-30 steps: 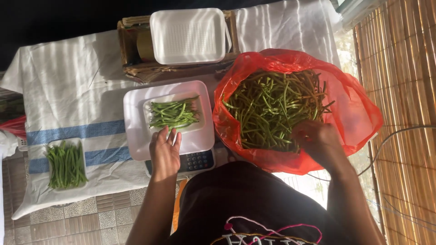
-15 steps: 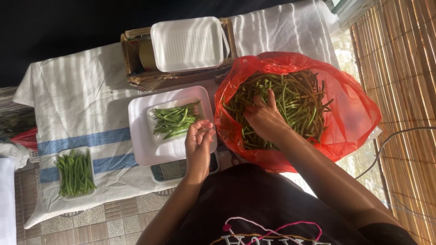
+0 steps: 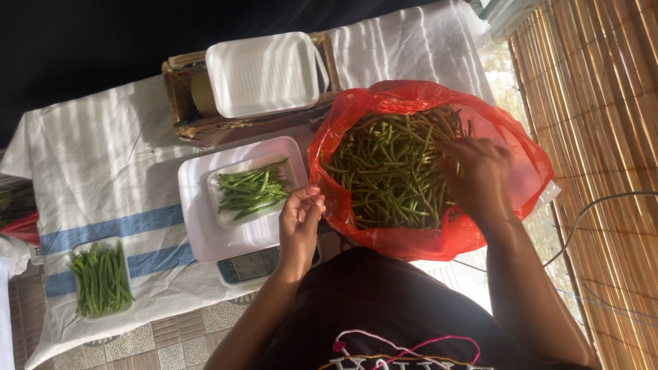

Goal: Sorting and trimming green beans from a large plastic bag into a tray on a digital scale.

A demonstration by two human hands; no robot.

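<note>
Red plastic bag point(image 3: 521, 164) of green beans point(image 3: 391, 171) lies right of the scale tray point(image 3: 205, 226); right hand point(image 3: 476, 175) is buried among them, grip untellable; left hand point(image 3: 300, 220) is loosely curled, empty, between tray and bag.

The left hand point(image 3: 299, 218) has moved. A second ago its fingers lay flat on the near edge of the white tray point(image 3: 205, 233), just below the small pile of beans point(image 3: 252, 189). Now the fingers are curled up and sit off the tray's right corner, next to the red bag point(image 3: 384, 240).

The right hand point(image 3: 476, 175) has moved too. First it was at the bag's near right edge, then in the middle of the bag. Now its fingers are spread over the beans in the bag point(image 3: 384, 171), on the right side.
</note>
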